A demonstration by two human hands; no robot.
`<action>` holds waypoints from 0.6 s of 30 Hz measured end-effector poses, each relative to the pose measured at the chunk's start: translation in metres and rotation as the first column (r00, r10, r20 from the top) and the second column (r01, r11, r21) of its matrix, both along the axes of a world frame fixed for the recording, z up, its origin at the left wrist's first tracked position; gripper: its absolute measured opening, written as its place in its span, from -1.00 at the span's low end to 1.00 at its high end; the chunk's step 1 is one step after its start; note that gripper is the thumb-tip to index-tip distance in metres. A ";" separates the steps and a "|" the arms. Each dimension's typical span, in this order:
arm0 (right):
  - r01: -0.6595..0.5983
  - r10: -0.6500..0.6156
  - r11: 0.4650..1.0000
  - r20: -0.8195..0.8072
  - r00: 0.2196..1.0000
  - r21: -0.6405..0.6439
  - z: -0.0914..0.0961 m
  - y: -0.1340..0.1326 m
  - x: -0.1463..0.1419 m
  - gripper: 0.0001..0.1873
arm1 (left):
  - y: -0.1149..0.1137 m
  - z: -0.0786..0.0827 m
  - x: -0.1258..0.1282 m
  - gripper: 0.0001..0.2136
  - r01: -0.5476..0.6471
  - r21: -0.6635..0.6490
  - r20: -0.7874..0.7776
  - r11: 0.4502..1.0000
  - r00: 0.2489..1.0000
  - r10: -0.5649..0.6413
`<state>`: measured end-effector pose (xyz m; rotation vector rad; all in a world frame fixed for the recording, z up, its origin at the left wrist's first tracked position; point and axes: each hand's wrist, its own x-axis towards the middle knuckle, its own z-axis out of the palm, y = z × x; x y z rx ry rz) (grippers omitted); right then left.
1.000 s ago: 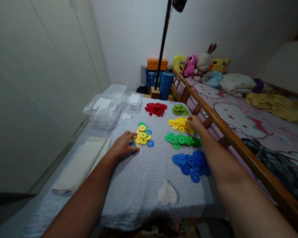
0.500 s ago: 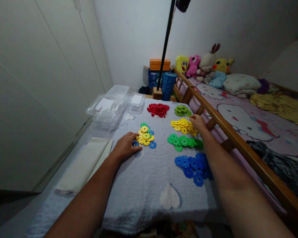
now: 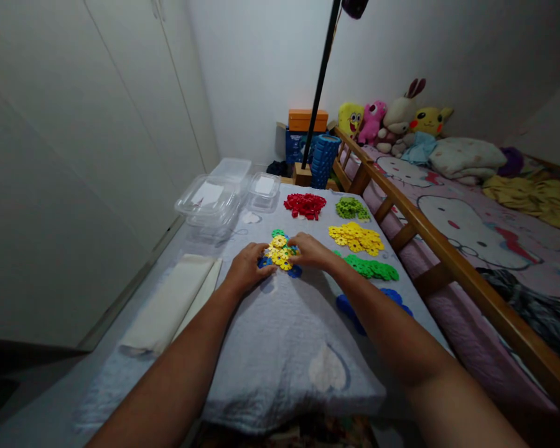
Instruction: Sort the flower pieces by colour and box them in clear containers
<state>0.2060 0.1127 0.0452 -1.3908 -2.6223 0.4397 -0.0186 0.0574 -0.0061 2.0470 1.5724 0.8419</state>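
Observation:
A small mixed pile of flower-shaped plastic discs (image 3: 280, 250), mostly yellow with some blue and green, lies between my two hands. My left hand (image 3: 249, 269) rests at the pile's left edge, thumb and fingers apart. From the right, my right hand (image 3: 312, 252) reaches to the same pile, its thumb and fingertips apart at the yellow discs; I see nothing held in it. Sorted heaps lie to the right: yellow discs (image 3: 357, 239), green discs (image 3: 374, 268) and blue discs (image 3: 352, 311), the blue partly hidden by my right forearm.
Red pieces (image 3: 305, 206) and light green pieces (image 3: 351, 208) lie farther back. Clear plastic boxes (image 3: 210, 202) stand at the back left, near a folded cream cloth (image 3: 170, 302). A wooden bed rail (image 3: 420, 239) borders the right side. A black pole (image 3: 321, 87) rises behind the table.
My right hand has moved left from the yellow heap to the mixed pile. My left hand stays at the pile's left edge. The view has shifted slightly.

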 end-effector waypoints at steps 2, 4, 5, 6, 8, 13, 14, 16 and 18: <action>0.014 -0.016 1.000 0.075 0.997 0.025 -0.006 -0.002 -0.008 -0.56 | 0.000 0.000 0.001 -0.47 -0.004 -0.007 0.006 1.000 1.000 0.004; 0.035 -0.038 0.999 0.122 0.992 0.029 -0.011 -0.002 -0.011 -0.59 | 0.000 0.001 0.001 -0.47 -0.003 -0.007 0.016 1.000 1.000 0.003; 0.043 -0.046 0.999 0.132 0.990 0.022 -0.012 -0.002 -0.012 -0.61 | 0.000 0.001 0.001 -0.47 0.000 -0.004 0.020 1.000 1.000 0.000; 0.049 -0.051 0.999 0.132 0.990 0.015 -0.014 -0.002 -0.013 -0.62 | 0.000 0.001 0.001 -0.48 0.002 0.000 0.024 1.000 1.000 -0.002; 0.063 -0.063 0.998 0.101 0.993 0.002 -0.016 -0.001 -0.014 -0.61 | 0.000 0.000 0.002 -0.48 0.006 0.005 0.023 1.000 1.000 -0.006; 0.071 -0.071 0.997 -0.065 0.995 -0.002 -0.014 0.001 -0.007 -0.55 | 0.001 0.000 0.002 -0.49 0.033 0.026 -0.034 0.999 0.999 -0.032; 0.075 -0.075 0.997 -0.101 0.992 -0.004 -0.012 0.003 -0.001 -0.57 | 0.001 0.001 0.002 -0.49 0.042 0.034 -0.055 0.999 0.998 -0.040; 0.110 -0.110 0.994 -0.160 0.981 -0.005 -0.007 0.009 0.016 -0.61 | 0.001 0.001 0.002 -0.48 0.054 0.047 -0.097 0.997 0.994 -0.049; 0.191 -0.187 0.982 -0.195 0.963 0.003 -0.001 0.018 0.041 -0.64 | 0.001 0.001 0.001 -0.46 0.053 0.052 -0.131 0.997 0.990 -0.046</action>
